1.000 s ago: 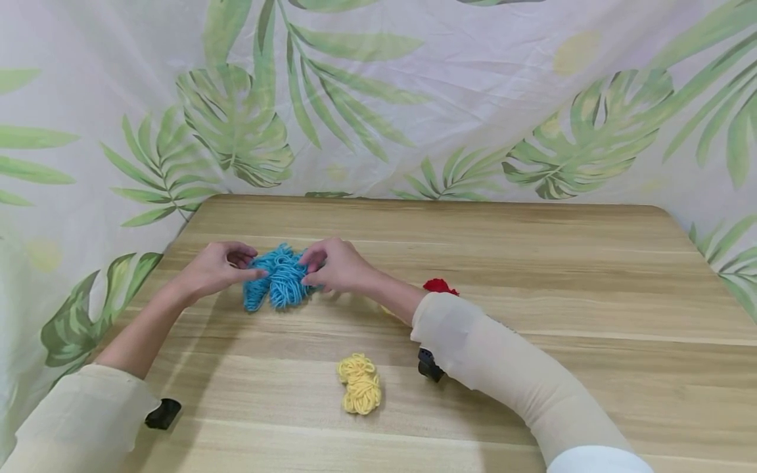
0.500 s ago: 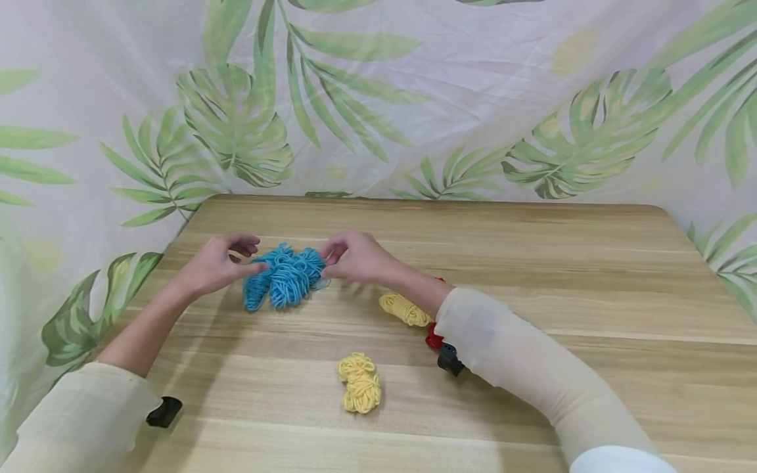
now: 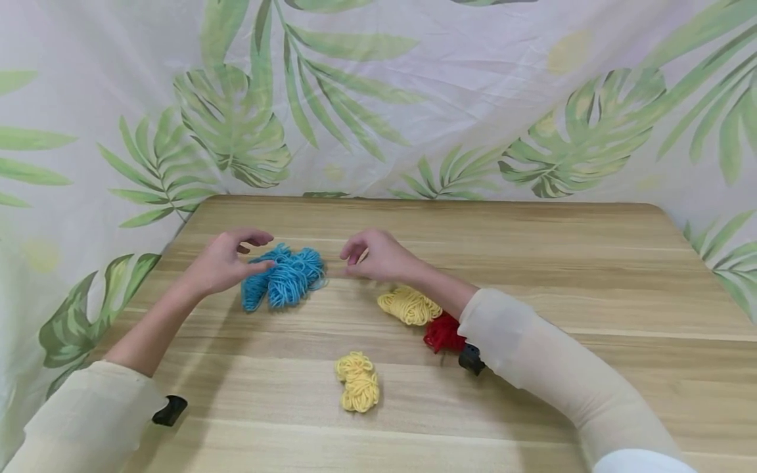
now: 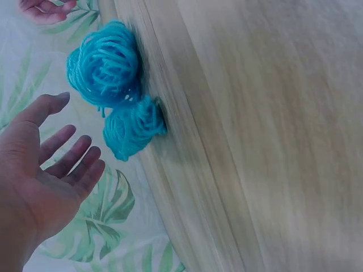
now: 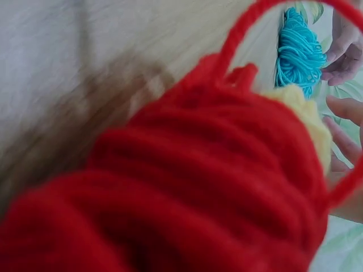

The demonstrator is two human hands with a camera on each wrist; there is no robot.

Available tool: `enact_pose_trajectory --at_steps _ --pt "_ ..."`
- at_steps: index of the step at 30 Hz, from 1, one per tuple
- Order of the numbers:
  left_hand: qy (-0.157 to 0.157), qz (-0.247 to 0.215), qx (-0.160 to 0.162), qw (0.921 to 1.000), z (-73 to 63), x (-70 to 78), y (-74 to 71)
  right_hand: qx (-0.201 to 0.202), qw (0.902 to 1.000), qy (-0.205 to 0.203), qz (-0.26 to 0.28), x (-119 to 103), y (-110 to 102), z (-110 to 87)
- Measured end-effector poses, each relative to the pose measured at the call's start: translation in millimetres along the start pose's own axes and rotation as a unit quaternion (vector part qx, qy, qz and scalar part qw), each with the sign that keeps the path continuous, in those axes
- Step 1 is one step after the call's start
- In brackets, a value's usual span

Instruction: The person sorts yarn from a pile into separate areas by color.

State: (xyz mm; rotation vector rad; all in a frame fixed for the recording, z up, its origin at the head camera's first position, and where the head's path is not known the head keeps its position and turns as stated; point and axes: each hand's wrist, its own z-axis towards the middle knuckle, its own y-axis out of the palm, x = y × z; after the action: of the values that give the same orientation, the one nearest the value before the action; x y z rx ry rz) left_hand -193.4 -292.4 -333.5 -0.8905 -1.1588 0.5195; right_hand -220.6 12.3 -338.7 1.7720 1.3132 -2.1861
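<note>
Blue yarn (image 3: 286, 274) was heaped on the far left part of the desk (image 3: 562, 263), between the two hands. In the head view it was partly overlapped by the thumb of the left hand (image 3: 227, 263), so contact couldn't be judged there; in the left wrist view a gap was shown, plus two distinct bundles pressed together.

Left grip: thumb and fingers spread apart, palm exposed to the wrist camera. Left forearm was angled in from lower left.

Right hand (image 3: 378, 256) was held just right of the heap, clear of it. Right grip: fingers loosely bent, thumb apart, nothing held. Right forearm was extended in from lower right.

Red yarn (image 3: 443, 332) was half covered by the right sleeve (image 3: 532, 348) in the head view; in the right wrist view the foreground was filled by it, blurred, with a loose strand looped over. Rear yellow bundle (image 3: 409, 305) was placed right beside the red; front yellow bundle (image 3: 357, 382) was shown only by the head camera, well apart from both hands.
</note>
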Motion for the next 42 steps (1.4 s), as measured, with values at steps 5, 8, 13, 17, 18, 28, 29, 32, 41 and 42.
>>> enact_pose_trajectory --at_steps 5,8,13,17,18,28,29,32,41,42 --pt "0.015 0.009 -0.002 0.9998 2.2 5.0 3.3 -0.005 0.9999 -0.011 -0.007 4 -5 -6.0" --pt "0.023 0.015 -0.002 0.9996 3.1 9.4 5.0 -0.005 0.9997 -0.021 -0.01 6 -9 -10.8" --pt "0.032 0.024 -0.001 0.9992 5.1 15.2 9.4 -0.002 0.9995 -0.028 -0.012 11 -15 -18.5" --pt "0.038 0.024 -0.004 0.999 6.7 20.2 12.6 0.002 0.9994 -0.03 -0.016 15 -19 -22.6" --pt "0.04 0.023 -0.005 0.9989 7.3 21.4 13.3 0.003 0.9994 -0.031 -0.017 16 -20 -23.4" --pt "0.045 0.012 -0.016 0.9988 13.9 32.5 19.2 -0.012 0.9975 -0.047 -0.051 22 -28 -37.9" --pt "0.047 0.011 -0.017 0.9987 14.6 33.3 19.9 -0.016 0.997 -0.05 -0.056 22 -28 -40.1" --pt "0.053 0.006 -0.02 0.9984 16.6 35.7 22.6 -0.022 0.9955 -0.06 -0.07 23 -30 -47.2" --pt "0.058 -0.006 -0.034 0.9977 22.9 40.1 31.1 -0.035 0.9891 -0.075 -0.122 24 -34 -71.8" --pt "0.06 -0.008 -0.035 0.9976 23.7 40.3 32.2 -0.036 0.9878 -0.078 -0.13 25 -35 -74.3"
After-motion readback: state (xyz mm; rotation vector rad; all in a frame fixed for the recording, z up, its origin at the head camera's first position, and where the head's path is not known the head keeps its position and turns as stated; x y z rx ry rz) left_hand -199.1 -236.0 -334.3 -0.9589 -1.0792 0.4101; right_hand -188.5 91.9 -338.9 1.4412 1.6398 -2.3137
